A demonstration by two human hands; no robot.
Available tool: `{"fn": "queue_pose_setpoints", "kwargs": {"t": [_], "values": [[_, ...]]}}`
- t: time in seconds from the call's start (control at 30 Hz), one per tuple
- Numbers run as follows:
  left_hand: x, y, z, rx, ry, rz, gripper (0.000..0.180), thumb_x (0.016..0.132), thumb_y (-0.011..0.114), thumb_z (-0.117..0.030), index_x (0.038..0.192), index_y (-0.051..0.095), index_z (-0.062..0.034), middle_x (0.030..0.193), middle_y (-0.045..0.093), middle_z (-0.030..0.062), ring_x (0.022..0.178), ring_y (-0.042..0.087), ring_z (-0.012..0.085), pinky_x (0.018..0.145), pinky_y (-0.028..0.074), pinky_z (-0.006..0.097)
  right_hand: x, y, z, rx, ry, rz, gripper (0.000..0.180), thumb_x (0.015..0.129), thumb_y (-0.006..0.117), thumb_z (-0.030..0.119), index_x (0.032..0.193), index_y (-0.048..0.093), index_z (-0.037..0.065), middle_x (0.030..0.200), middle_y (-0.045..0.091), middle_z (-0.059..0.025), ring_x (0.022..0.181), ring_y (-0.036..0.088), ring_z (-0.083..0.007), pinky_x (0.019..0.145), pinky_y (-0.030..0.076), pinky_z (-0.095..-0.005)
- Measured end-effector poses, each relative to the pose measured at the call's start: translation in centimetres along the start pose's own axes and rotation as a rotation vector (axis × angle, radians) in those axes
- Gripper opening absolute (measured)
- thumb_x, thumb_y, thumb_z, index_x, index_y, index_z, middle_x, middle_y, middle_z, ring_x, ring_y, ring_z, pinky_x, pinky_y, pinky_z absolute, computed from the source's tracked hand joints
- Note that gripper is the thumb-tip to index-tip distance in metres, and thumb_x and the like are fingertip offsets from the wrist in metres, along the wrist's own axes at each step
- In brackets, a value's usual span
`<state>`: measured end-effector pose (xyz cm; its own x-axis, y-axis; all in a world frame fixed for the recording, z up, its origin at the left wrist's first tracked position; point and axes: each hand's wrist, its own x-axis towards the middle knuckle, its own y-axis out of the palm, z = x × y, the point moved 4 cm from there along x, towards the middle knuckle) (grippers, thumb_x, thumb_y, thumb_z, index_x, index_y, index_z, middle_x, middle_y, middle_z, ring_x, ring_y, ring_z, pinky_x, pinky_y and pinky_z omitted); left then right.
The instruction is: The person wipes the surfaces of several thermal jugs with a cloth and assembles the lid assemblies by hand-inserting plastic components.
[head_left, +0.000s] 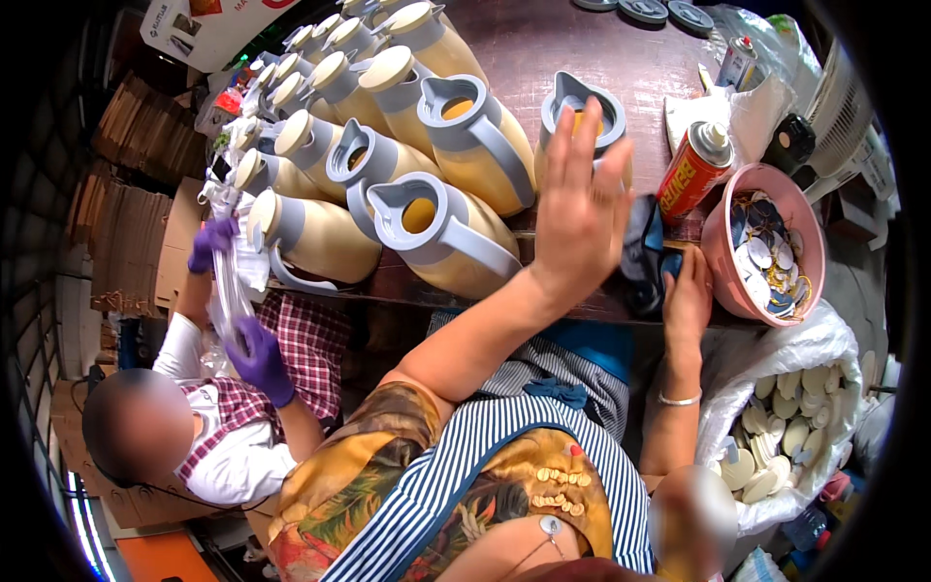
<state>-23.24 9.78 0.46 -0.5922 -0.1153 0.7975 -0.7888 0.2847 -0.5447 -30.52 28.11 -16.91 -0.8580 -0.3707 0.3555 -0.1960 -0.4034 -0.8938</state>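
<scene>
My left hand (pixel 580 209) is raised with its fingers stretched out, in front of a cream vacuum jug (pixel 613 105) with a grey spout collar and no lid. It covers much of that jug, so I cannot tell whether it touches it. At the table's front edge, my right hand (pixel 687 291) has its fingers closed on a dark cloth (pixel 637 254) with a blue patch. Left of my left hand stand more lidless jugs, the nearest one (pixel 465 242) with its grey handle toward me. A red spray can (pixel 693 170) stands just beyond my right hand.
Lidded jugs (pixel 335 228) crowd the table's left side. A pink bucket (pixel 720 247) of small discs and rings stands right, above a white bag (pixel 842 339) of cream lids. At left, a co-worker's purple-gloved hands (pixel 257 359) hold clear plastic. Grey discs (pixel 642 12) lie at the far edge.
</scene>
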Motion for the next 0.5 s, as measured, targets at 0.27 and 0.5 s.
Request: {"fn": "queue_pose_setpoints", "kwargs": {"t": [0.27, 0.5], "values": [[-17.6, -8.9, 0.3, -0.431, -0.265, -0.067, 0.039, 0.090, 0.066, -0.021, 0.120, 0.050, -0.0018, 0.119, 0.052, 0.0167, 0.113, 0.052, 0.0343, 0.100, 0.041, 0.046, 7.1, -11.8, -8.6, -0.113, 0.010, 0.145, 0.027, 0.084, 0.067, 0.014, 0.110, 0.065, 0.008, 0.102, 0.065, -0.0173, 0.094, 0.064, -0.0352, 0.083, 0.049, -0.0440], [-13.5, -6.8, 3.5, -0.884, -0.771, 0.114, 0.026, 0.097, 0.056, -0.012, 0.120, 0.055, 0.0000, 0.098, 0.064, 0.0088, 0.094, 0.061, 0.0193, 0.090, 0.046, 0.031, 10.9, -8.2, -11.3, -0.001, -0.086, 0.315, 0.022, 0.073, 0.074, 0.019, 0.090, 0.070, 0.006, 0.085, 0.069, -0.0162, 0.083, 0.066, -0.0344, 0.075, 0.051, -0.0437]]}}
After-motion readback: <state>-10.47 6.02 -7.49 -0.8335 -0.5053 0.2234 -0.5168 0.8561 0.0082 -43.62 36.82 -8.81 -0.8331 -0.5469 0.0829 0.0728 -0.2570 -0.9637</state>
